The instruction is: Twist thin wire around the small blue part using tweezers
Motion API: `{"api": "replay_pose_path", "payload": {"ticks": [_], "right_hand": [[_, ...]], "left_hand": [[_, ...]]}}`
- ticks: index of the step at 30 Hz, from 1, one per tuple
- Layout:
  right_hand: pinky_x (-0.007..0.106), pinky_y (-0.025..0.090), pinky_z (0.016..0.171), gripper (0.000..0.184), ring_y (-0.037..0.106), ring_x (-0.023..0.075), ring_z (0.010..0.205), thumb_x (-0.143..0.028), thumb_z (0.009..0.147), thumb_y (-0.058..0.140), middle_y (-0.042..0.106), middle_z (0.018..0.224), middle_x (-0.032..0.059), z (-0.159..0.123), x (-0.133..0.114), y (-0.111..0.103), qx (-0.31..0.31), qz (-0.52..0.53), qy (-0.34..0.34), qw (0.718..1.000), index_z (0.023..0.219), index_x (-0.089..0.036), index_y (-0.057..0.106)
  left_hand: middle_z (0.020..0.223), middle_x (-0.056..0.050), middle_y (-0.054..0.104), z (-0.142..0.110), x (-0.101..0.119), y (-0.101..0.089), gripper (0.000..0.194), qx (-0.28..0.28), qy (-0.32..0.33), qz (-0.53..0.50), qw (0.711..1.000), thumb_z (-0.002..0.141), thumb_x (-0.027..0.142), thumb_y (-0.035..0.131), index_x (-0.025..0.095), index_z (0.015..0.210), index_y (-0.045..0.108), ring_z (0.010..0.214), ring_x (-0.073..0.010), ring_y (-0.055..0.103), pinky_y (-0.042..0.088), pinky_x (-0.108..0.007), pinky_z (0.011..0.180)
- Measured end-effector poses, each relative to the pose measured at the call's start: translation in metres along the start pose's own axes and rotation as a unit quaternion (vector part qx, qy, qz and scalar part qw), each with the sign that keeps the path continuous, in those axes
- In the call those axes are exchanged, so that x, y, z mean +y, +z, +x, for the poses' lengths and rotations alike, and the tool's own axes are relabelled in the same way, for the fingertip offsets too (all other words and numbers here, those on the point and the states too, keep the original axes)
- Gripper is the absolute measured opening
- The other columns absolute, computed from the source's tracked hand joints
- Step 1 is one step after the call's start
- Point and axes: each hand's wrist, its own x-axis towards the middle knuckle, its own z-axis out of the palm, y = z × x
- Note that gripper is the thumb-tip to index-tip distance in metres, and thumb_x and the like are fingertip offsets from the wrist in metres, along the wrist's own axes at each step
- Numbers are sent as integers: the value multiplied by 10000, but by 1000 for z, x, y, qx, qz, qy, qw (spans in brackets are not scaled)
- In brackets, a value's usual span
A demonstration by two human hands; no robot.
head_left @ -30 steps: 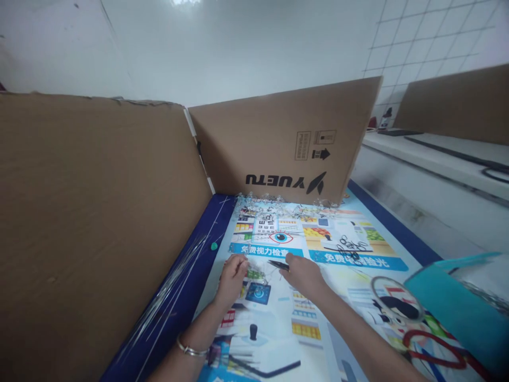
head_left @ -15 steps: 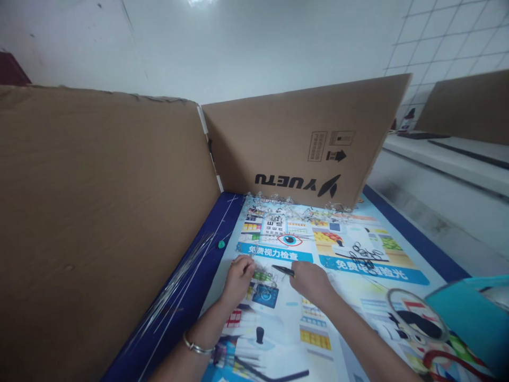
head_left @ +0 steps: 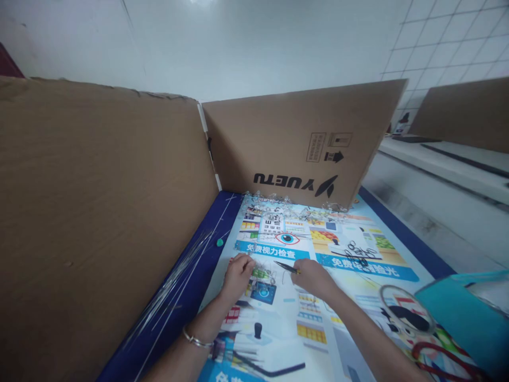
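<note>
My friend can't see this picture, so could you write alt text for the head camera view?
A right hand holds dark pliers beside a left hand over a colorful printed sheet, with cardboard panels standing behind and to the left.

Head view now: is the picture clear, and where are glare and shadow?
Head view: small glare at the top edge, on the wall; shadow where the cardboard panels meet; lower left corner dark; silvery strands soft, hard to separate.
</note>
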Motion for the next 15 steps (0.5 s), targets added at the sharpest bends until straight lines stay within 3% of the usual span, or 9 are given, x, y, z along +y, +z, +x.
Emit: {"api": "replay_pose_path", "payload": {"ticks": [6, 15], "right_hand": [[242, 352, 549, 233, 600, 213, 786, -352, 700, 511, 658, 836, 76, -5, 2, 0, -9, -13, 16, 1000, 789, -182, 644], [256, 385, 605, 232, 598, 220, 836, -171, 679, 481, 656, 889, 99, -8, -21, 10, 4, -44, 39, 998, 859, -164, 628]], "left_hand": [[635, -4, 512, 0, -3, 0, 237, 10, 8, -12, 1000, 792, 245, 427, 178, 574, 492, 681, -152, 497, 384, -253, 641], [612, 3, 500, 0, -5, 0, 254, 5, 14, 6, 1000, 790, 239, 421, 180, 547, 463, 671, -149, 497, 371, -251, 634]]}}
